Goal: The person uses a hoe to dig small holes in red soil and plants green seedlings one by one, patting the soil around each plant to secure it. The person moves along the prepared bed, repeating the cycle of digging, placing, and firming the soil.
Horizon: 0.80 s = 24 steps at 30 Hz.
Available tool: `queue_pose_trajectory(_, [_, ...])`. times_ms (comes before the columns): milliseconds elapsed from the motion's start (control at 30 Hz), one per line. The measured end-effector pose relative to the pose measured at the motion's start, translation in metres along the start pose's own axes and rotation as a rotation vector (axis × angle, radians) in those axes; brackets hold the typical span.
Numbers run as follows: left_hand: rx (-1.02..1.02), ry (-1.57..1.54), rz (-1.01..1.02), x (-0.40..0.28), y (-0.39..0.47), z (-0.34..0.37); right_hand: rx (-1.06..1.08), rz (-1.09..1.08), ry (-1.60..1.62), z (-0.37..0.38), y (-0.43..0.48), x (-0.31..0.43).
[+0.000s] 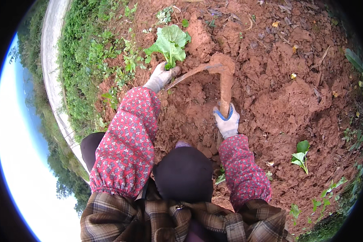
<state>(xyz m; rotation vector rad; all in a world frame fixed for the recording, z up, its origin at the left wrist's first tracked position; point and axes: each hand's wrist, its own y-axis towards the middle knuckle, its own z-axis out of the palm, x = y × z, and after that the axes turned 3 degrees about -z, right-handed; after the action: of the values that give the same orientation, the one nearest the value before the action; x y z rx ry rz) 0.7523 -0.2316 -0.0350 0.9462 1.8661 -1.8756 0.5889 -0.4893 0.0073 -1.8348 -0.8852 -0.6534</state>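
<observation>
My left hand (163, 75), in a pale work glove, is closed round the base of a leafy green plant (170, 45) at the upper middle. The broad leaves fan out beyond the fingers. My right hand (227, 121), in a white and blue glove, grips the wooden handle of a hoe (226, 87). The hoe's head is caked with red soil, and its curved metal blade (193, 72) reaches left, its tip close below my left hand. Whether the plant's roots are in the soil cannot be seen.
Red clumpy soil (278, 115) spreads ahead and right. A small cut or loose leafy sprig (302, 157) lies at the right. Green weeds (84, 60) border a pale concrete path (53, 60) on the left. My dark-clad knee (184, 175) is just below the hoe.
</observation>
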Motion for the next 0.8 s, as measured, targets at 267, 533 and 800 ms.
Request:
queue_pose_trajectory(267, [0.112,0.085,0.011,-0.008,-0.016,-0.012,0.131,0.088,0.449,-0.002,-0.003,0.001])
queue_pose_trajectory(533, [-0.061,-0.026,0.257,0.005,-0.164,-0.190,0.177,0.069,0.405,-0.001,-0.005,0.010])
queue_pose_trajectory(800, [-0.655,-0.697,0.616,0.063,-0.361,-0.337,0.120,-0.198,-0.044,0.011,-0.042,0.130])
